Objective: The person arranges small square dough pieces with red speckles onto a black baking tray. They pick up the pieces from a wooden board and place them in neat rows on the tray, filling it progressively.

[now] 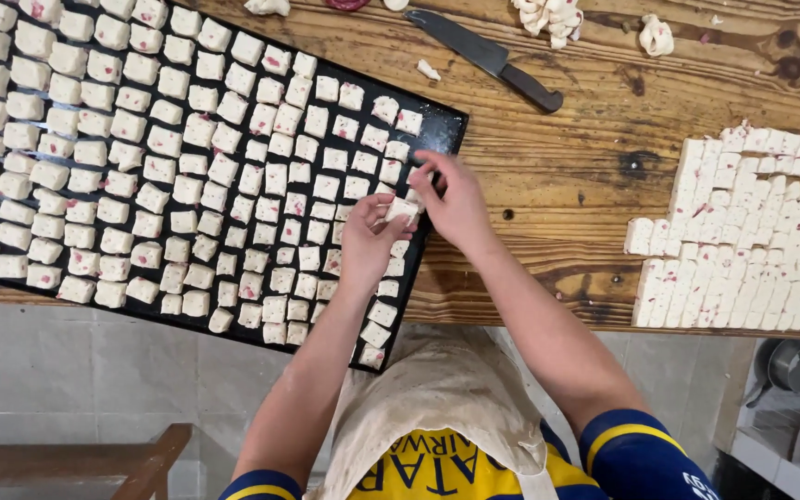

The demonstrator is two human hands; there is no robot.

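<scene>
While both hands work over the tray's right end, the head view is the only one, so everything below is from it.

Left hand (366, 243): fingers pinched on a dough cube (401, 210), white with pink flecks. Cube sits between the two hands, just above the tray (443, 123), near its right edge. Right hand (454, 199): fingertips closed on the same cube from the other side, so both hands grasp one piece. Can't tell how hard the pinch is.

Doing this well, my read: keep the pinch light so the cube keeps its square shape, set it down in line with the rows, leave a small gap to its neighbours so pieces don't stick.

Pose: both forearms come up from the bottom of frame and converge. Left wrist roughly straight, palm turned right. Right wrist bent, back of hand up, fingers curled down and left toward the cube.

Around: tray is dark, lies at a tilt across the wooden table (594, 139), nearly full of cubes in rows. Cut dough slab (743, 241) lies well apart to the right, scored into cubes. Knife (485, 57) rests on the table above the hands, untouched. Dough scraps (548, 17) near the top edge.
</scene>
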